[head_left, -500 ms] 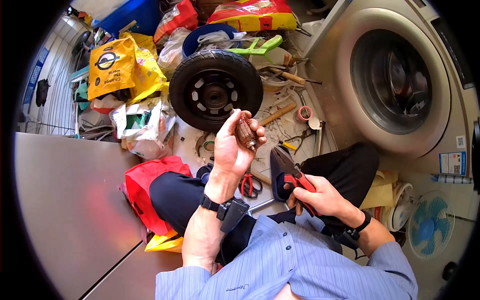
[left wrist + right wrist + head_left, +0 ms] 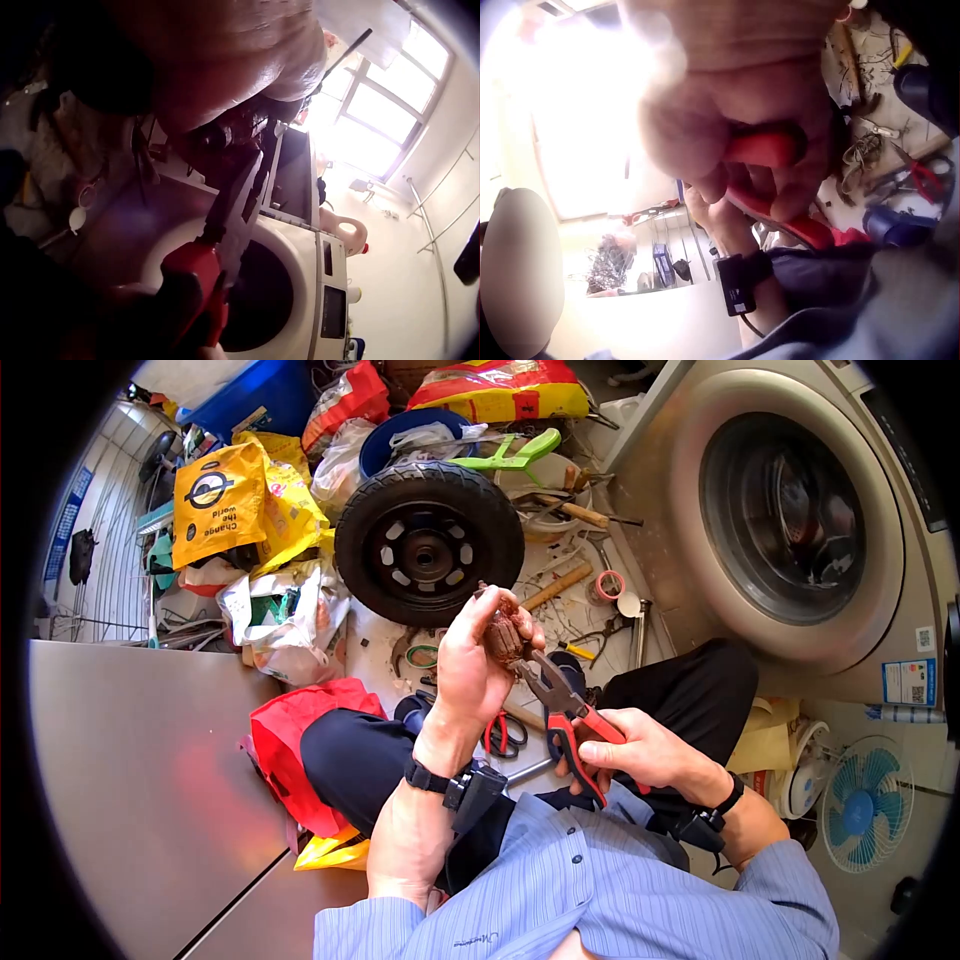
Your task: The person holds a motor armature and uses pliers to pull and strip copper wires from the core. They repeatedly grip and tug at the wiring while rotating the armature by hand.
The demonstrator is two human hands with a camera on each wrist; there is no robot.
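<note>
At centre, left hand (image 2: 472,672): clamped round coppery part (image 2: 503,641)
4 o'clock, right hand (image 2: 648,753): clamped on pliers (image 2: 562,698)
Pliers: aligning, I judge; needs steady bite

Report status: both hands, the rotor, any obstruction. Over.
Left hand gripping rotor. Right hand gripping pliers, jaws at rotor's near end, bite unclear. Nothing seen between pliers and rotor; wheel just beyond left hand. Over.

The bare left hand (image 2: 474,672) reaches forward, fingers (image 2: 487,606) curled inward, while the bare right hand (image 2: 648,748), nearer the torso (image 2: 575,880), grips with bent fingers.
</note>
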